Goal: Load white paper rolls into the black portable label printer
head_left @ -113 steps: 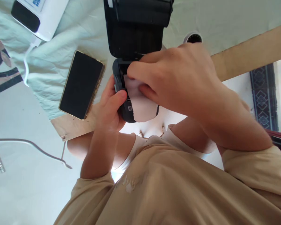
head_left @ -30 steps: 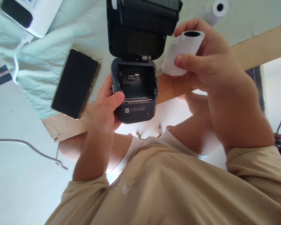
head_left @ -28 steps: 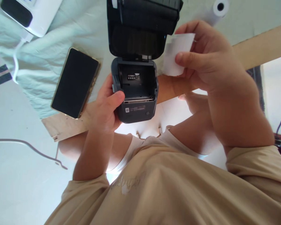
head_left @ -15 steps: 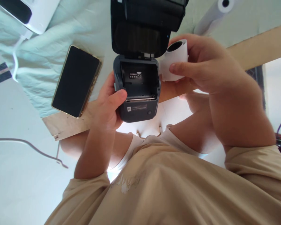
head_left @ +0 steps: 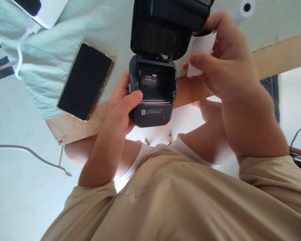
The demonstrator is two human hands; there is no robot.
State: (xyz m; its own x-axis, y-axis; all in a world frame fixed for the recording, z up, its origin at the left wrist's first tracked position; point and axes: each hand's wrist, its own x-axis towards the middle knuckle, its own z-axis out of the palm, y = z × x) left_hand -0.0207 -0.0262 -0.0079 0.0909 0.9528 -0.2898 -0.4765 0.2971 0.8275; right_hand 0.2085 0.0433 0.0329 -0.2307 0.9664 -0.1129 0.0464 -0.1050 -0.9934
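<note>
Left grip [head_left: 121,108] was closed around the small dark printer [head_left: 153,97], thumb laid over its front left corner, and I held it at the near edge of the worktop [head_left: 72,129], half over my lap. Its lid [head_left: 165,26] stood swung up and back, and the paper bay [head_left: 157,85] lay open and bare. Right grip [head_left: 220,63] pinched the white paper roll [head_left: 200,52] between thumb and fingers, just right of the printer and close against the lid's right edge, apart from the bay. I had free room straight above the bay; the raised lid walled off the far side. To the left, a phone [head_left: 85,80] lay face up on the pale cloth [head_left: 52,50], near the worktop's edge and clear of my left hand. A white device [head_left: 43,10] with its cable [head_left: 18,47] sat at the far left corner. A second paper roll [head_left: 244,8] lay beyond my right hand, near the wooden edge strip [head_left: 281,53].
</note>
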